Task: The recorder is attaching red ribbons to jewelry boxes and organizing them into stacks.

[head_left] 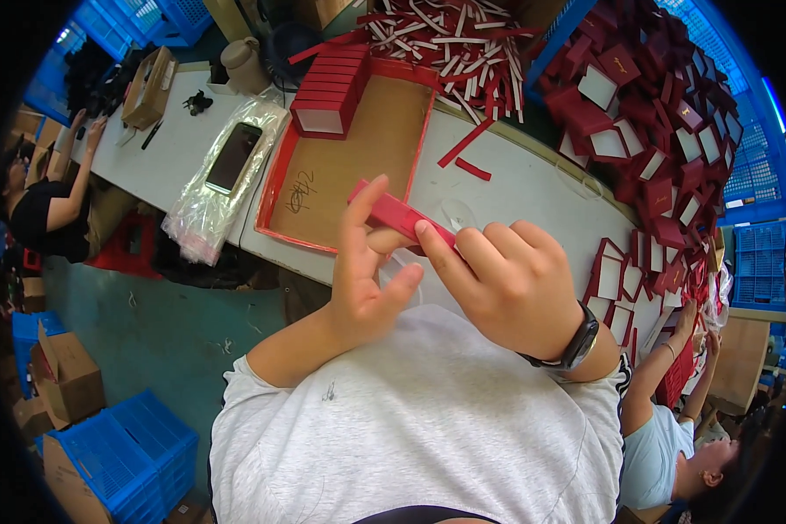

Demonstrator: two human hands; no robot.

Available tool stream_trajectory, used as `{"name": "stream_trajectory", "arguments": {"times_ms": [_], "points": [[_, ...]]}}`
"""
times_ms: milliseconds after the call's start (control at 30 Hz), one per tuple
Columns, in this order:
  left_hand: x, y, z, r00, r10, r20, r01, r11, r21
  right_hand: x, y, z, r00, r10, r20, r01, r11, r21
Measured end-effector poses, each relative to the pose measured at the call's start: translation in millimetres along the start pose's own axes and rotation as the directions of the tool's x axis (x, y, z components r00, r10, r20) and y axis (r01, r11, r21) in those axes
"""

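Observation:
A narrow red box part [399,215] is held slantwise in front of my chest, above the near edge of the table. My left hand [365,279] has its fingers around the part's left end, the index finger along the outer side and the thumb standing apart. My right hand [511,275] grips the right end, its index fingertip pressed on the top face and the other fingers curled. The underside of the part is hidden by my fingers. Just beyond lies a shallow red-edged cardboard tray [349,188] with a row of red boxes [327,100] at its far end.
A phone [234,157] rests on clear plastic bags [203,205] left of the tray. Red and white strips [454,44] are heaped at the back. Many red boxes [624,105] pile up at the right. Co-workers [57,205] sit at left and right. Blue crates [127,454] stand on the floor.

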State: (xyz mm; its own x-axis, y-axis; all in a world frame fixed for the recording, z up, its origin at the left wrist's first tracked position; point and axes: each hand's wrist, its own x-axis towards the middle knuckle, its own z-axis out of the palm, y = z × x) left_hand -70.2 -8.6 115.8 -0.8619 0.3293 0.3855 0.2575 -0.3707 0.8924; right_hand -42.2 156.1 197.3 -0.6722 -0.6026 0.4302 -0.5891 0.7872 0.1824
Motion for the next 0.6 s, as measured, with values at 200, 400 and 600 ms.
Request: {"name": "stream_trajectory", "arguments": {"times_ms": [200,400,600], "points": [[5,1,1,0.992,0.008,-0.13,0.002,0.997,0.074,-1,-10,4,0.998,-0.012,0.058,0.013,1.0,-0.016],[29,-4,-13,0.883,0.224,-0.412,-0.121,0.958,0.261,-13,-16,7,0.996,0.081,0.037,-0.087,0.979,0.186],[23,0,-8,0.841,0.471,-0.267,-0.375,0.863,0.339,-10,21,21,0.922,0.386,-0.035,-0.18,0.506,0.844]]}}
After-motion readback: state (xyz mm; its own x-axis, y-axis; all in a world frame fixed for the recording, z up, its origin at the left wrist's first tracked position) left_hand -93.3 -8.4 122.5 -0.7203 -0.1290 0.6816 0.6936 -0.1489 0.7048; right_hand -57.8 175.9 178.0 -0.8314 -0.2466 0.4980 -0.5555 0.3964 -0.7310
